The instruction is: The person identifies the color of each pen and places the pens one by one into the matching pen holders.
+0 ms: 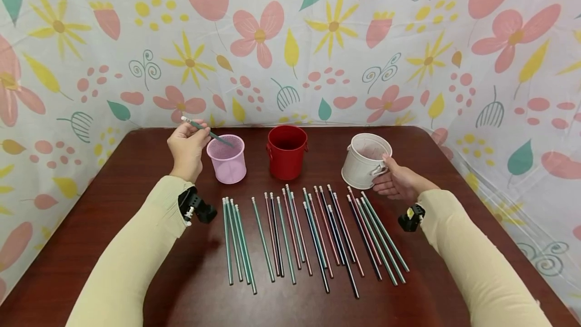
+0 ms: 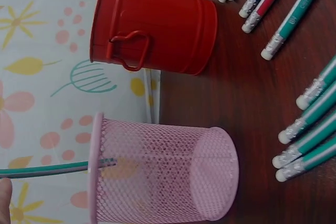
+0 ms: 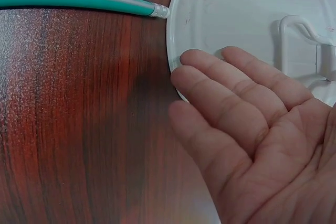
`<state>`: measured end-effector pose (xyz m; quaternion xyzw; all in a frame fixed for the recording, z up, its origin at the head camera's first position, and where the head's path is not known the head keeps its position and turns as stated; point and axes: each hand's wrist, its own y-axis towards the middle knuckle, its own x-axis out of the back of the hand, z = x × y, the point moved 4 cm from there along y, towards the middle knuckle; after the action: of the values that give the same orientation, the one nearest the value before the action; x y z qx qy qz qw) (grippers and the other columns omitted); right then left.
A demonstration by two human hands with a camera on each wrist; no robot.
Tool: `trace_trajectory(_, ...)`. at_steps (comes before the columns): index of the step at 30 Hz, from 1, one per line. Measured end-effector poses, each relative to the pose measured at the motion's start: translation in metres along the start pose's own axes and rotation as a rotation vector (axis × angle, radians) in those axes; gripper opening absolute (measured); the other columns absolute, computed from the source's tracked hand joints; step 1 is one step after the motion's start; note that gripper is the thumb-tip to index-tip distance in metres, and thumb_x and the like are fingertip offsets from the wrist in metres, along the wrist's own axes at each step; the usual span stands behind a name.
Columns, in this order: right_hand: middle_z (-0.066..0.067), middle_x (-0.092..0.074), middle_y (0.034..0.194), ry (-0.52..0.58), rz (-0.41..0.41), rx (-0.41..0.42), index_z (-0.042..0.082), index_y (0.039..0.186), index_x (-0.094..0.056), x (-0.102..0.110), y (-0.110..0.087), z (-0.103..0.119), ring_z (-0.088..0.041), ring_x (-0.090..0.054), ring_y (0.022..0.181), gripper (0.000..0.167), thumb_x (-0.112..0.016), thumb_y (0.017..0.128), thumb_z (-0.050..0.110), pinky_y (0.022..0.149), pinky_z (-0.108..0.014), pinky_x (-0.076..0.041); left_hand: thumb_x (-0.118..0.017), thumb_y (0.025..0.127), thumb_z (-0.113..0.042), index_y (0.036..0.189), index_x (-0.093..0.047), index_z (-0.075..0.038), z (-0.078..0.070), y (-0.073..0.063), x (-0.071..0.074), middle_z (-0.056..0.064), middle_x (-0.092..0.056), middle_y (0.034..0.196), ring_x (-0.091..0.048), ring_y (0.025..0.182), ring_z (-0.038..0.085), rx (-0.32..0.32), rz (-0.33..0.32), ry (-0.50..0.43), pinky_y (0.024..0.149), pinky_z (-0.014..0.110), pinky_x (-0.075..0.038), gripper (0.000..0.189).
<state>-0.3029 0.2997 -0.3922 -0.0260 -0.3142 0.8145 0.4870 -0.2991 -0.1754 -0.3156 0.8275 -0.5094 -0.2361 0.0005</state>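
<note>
In the head view my left hand [image 1: 187, 148] pinches a green pencil [image 1: 213, 135], its white eraser end up at the left. The pencil's lower end slants over the rim into the pink mesh cup [image 1: 229, 168]; the left wrist view shows that end inside the cup [image 2: 157, 177]. My right hand [image 1: 401, 178] is beside the white bucket [image 1: 358, 168], thumb up at the rim by the handle. In the right wrist view the fingers of that hand [image 3: 252, 114] are fairly straight along the bucket's side; the thumb is hidden there.
A red bucket [image 1: 287, 158] stands between the pink cup and the white bucket. Across the table [image 1: 190, 266] lie several pencils, green, red and dark blue, eraser ends towards the containers; one green pencil [image 1: 263, 238] lies apart. A flowered cloth [image 1: 290, 39] hangs behind.
</note>
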Motion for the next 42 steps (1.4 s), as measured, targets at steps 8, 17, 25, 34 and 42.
trace_trajectory(8,-0.036,-0.036,0.139,0.009,-0.001,0.013,-0.022,0.137,-0.025,0.001,-0.003,0.001,-0.046,-0.035,0.131,0.106,0.003,0.090,0.069,0.110,-0.057,-0.023,-0.059,0.082,0.018,0.075,-0.067,-0.014,0.009,-0.002,0.003,-0.003,-0.064,0.071,-0.063,0.067,0.008,0.033,0.012,-0.018,0.061,0.019,-0.054,0.034)
trace_trajectory(17,-0.036,-0.040,0.137,0.027,-0.001,0.016,-0.022,0.137,-0.026,0.000,-0.001,-0.002,-0.045,-0.039,0.129,0.106,0.000,0.090,0.070,0.110,-0.057,-0.023,-0.059,0.081,0.017,0.077,-0.067,-0.015,0.019,-0.005,0.008,-0.003,-0.064,0.071,-0.063,0.065,0.007,0.052,0.011,0.021,0.060,0.020,-0.054,0.033)
trace_trajectory(25,-0.036,-0.040,0.137,0.038,-0.003,0.030,-0.023,0.136,-0.027,-0.001,-0.001,-0.001,-0.044,-0.040,0.128,0.105,0.000,0.091,0.068,0.110,-0.057,-0.021,-0.056,0.079,0.018,0.087,-0.067,-0.009,0.024,-0.004,0.011,-0.005,-0.063,0.069,-0.062,0.063,0.007,0.058,0.015,0.065,0.060,0.021,-0.055,0.030)
trace_trajectory(34,-0.037,-0.039,0.137,0.050,-0.012,0.036,-0.023,0.135,-0.026,-0.001,0.000,-0.003,-0.045,-0.041,0.128,0.104,0.000,0.091,0.068,0.110,-0.057,-0.021,-0.056,0.081,0.017,0.080,-0.068,-0.016,0.026,-0.005,0.010,-0.005,-0.064,0.068,-0.064,0.063,0.007,0.055,0.022,0.064,0.057,0.019,-0.053,0.035)
trace_trajectory(42,-0.033,-0.049,0.131,0.048,0.013,0.056,-0.022,0.133,-0.033,0.003,0.001,-0.005,-0.040,-0.049,0.123,0.108,-0.007,0.089,0.073,0.109,-0.057,-0.024,-0.057,0.079,0.019,0.075,-0.069,-0.018,0.031,-0.003,0.009,-0.004,-0.065,0.067,-0.061,0.062,0.004,0.042,0.019,0.059,0.056,0.016,-0.052,0.038)
